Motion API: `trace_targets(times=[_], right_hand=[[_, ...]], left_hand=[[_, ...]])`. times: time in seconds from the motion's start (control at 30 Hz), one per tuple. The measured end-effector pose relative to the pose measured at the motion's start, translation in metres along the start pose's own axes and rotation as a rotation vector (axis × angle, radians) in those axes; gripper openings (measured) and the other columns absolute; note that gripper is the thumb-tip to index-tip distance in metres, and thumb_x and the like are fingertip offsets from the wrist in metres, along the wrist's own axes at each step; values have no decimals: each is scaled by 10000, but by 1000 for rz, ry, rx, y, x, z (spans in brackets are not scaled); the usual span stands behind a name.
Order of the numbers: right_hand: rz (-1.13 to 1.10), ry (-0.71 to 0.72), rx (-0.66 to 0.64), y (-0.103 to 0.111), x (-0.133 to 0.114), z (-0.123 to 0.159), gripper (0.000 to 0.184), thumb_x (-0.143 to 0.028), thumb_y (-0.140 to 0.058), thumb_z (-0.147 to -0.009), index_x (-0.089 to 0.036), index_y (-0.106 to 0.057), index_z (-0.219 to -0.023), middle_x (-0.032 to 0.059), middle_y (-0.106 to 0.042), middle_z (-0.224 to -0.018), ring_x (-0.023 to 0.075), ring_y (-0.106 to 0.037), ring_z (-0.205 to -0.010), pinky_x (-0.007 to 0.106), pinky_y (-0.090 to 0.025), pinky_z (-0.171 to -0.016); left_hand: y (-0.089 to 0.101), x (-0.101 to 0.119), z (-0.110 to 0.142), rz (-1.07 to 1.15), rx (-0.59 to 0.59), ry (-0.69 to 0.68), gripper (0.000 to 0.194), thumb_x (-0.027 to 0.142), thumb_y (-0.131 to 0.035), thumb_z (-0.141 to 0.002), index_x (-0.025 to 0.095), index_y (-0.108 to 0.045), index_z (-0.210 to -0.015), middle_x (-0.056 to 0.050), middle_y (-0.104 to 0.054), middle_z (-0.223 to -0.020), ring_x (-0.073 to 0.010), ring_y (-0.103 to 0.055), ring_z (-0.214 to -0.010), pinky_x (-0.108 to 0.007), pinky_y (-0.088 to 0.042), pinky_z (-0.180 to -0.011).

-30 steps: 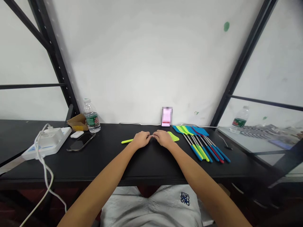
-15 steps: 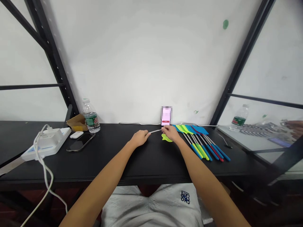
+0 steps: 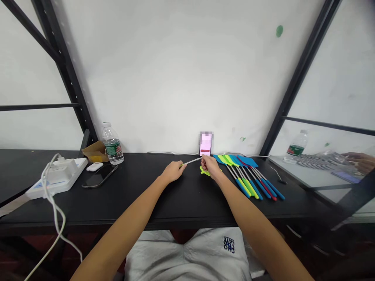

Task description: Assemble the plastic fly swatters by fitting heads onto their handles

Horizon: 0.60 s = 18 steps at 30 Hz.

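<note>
A person's left hand (image 3: 172, 171) curls closed around one end of a thin metal rod (image 3: 192, 160), front-left of the upright phone (image 3: 205, 145), as the right hand (image 3: 210, 166) pinches the other. A lime mesh head (image 3: 204, 172) sits before the phone, fly swatters (image 3: 249, 161) to its right.

The yellow-green fly swatter (image 3: 191, 161) is over the black desk (image 3: 117, 207), its thin silvery rod (image 3: 193, 160) slanting up rightward, its head (image 3: 204, 171) partly hidden.
</note>
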State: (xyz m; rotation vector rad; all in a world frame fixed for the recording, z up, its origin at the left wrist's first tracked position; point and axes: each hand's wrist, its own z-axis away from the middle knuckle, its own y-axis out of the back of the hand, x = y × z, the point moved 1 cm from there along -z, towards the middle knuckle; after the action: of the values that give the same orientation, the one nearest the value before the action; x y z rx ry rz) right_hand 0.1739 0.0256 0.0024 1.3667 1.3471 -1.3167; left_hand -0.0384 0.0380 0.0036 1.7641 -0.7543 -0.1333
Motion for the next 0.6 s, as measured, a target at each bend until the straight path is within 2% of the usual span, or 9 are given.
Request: trace_targets(times=[0.27, 0.6], right_hand=[[8, 9, 112, 10, -6, -5, 271, -315, -543, -822, -175, -487, -597, -22, -452, -488, 62, -358, -394, 193, -226, -366], [-47, -28, 385, 39, -13, -18, 276, -287, -532, -832, -215, -378, -615, -37, -413, -491, 71, -346, -381, 204, -222, -339]], left_hand=[[3, 3, 1, 31, 2, 2, 396, 465, -371, -977, 191, -604, -811, -64, -676, -823, -187, -618, -766, -268, -390, -672], [5, -4, 1, -2, 0, 78, 385, 468, -382, -966, 198, -610, -816, -72, -678, -820, -202, -631, -779, -269, -394, -658]])
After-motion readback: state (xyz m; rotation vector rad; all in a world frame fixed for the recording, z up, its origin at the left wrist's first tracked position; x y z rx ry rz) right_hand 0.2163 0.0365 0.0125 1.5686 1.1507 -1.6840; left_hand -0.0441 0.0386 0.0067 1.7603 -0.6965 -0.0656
